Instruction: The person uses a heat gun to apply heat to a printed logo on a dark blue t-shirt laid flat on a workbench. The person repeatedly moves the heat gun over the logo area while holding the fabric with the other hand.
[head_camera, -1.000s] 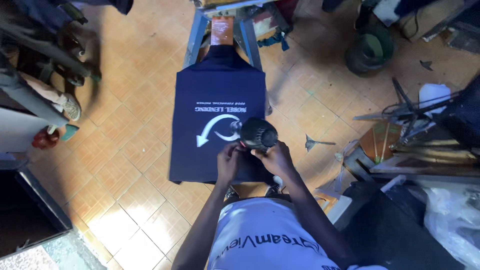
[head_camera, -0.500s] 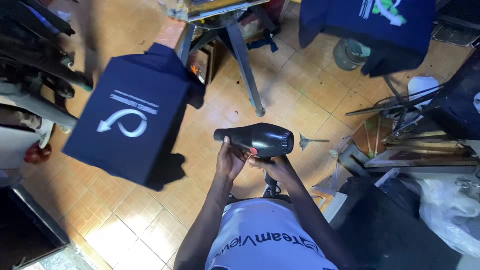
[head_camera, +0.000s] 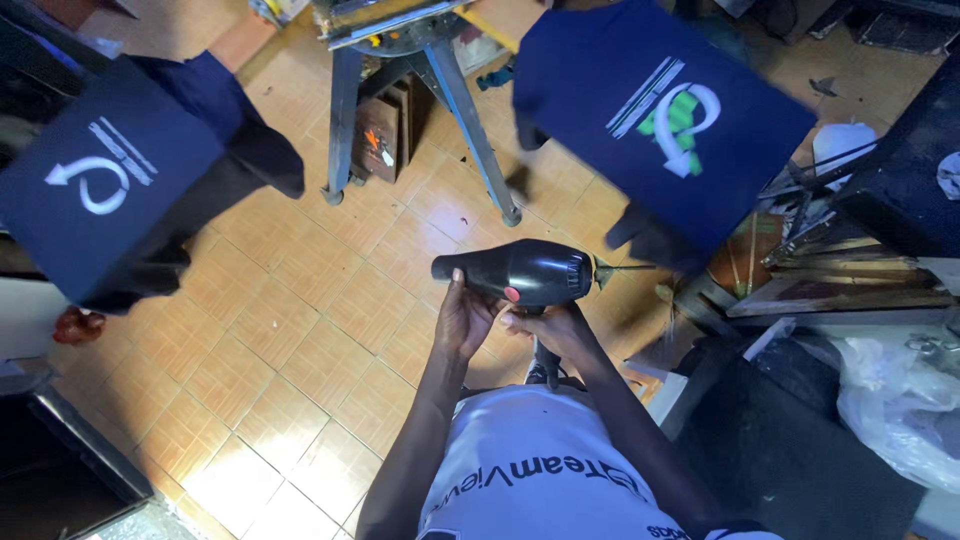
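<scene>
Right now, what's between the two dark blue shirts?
In the head view, blue metal stand legs and tan floor tiles lie between the left shirt and right shirt.

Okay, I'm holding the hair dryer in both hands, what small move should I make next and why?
Probably swing the dryer toward the right shirt. Both hands, left and right, grip it over bare floor, and that shirt's green-and-white print lies nearest.

2 navy T-shirts are counted: 1 w/ white print at left (head_camera: 105, 180), 1 w/ white-and-green print at right (head_camera: 665, 115). 1 black hair dryer (head_camera: 520, 275) is seen. 2 hands are counted on it, left hand (head_camera: 465, 318) and right hand (head_camera: 550, 325). 1 blue metal stand (head_camera: 400, 90) is seen, w/ 2 legs visible. 1 white plastic bag (head_camera: 895, 400) is noted at right.
</scene>
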